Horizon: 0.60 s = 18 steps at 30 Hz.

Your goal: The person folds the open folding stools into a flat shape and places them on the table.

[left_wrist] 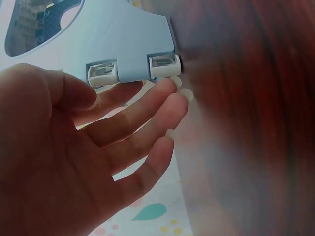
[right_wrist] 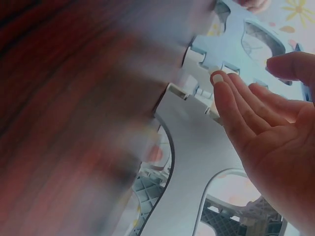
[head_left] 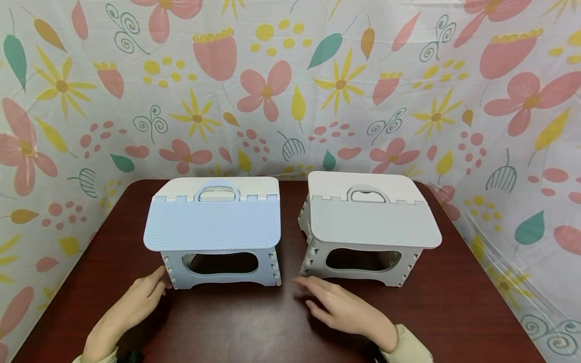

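Two folding step stools stand unfolded side by side on a dark wooden table. The blue and white stool (head_left: 213, 224) is on the left, the grey and white stool (head_left: 372, 222) on the right; each has a carry handle in its top. My left hand (head_left: 139, 298) is at the blue stool's lower left corner, fingers loosely bent beside the leg hinges (left_wrist: 165, 65); firm contact cannot be told. My right hand (head_left: 338, 306) lies near the grey stool's lower left corner, fingers extended. In the right wrist view, that hand (right_wrist: 275, 118) appears by the grey stool's leg edge, holding nothing.
The reddish-brown table (head_left: 236, 327) extends in front of both stools. A narrow gap separates the stools. Behind and around the table hangs a white cloth (head_left: 317, 101) printed with flowers and leaves.
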Each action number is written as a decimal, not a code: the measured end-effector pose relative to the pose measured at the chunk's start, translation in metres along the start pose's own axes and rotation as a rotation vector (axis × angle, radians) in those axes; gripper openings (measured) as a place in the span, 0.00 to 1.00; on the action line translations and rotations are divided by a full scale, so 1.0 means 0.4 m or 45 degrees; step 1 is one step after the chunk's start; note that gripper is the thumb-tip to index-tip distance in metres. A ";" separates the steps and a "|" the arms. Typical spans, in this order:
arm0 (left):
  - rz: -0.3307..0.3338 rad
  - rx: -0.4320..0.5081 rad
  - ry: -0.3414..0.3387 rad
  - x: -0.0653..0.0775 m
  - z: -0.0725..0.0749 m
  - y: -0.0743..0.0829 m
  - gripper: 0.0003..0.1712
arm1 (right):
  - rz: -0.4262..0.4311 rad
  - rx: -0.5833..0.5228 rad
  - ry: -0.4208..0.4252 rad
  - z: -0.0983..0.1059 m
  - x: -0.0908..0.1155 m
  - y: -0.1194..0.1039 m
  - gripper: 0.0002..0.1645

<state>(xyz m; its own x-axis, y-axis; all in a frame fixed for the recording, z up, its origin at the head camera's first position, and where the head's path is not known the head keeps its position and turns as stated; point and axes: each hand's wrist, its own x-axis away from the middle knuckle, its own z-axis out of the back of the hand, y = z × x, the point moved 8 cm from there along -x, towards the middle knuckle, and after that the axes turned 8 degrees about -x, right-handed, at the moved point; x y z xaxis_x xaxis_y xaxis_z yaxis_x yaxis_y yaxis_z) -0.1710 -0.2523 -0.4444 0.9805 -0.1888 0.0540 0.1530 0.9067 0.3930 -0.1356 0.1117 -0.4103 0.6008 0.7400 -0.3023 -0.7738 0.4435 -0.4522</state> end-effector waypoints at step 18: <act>-0.062 0.047 0.029 0.007 0.005 0.016 0.24 | -0.102 -0.070 -0.055 -0.024 -0.022 0.005 0.39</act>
<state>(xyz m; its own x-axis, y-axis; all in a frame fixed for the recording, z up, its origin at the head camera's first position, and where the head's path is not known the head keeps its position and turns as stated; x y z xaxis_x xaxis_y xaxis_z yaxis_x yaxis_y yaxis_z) -0.1675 -0.2477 -0.4398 0.9747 -0.2231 0.0132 0.1961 0.8822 0.4281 -0.1407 0.1013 -0.4166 0.6504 0.7248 -0.2272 -0.7105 0.4748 -0.5194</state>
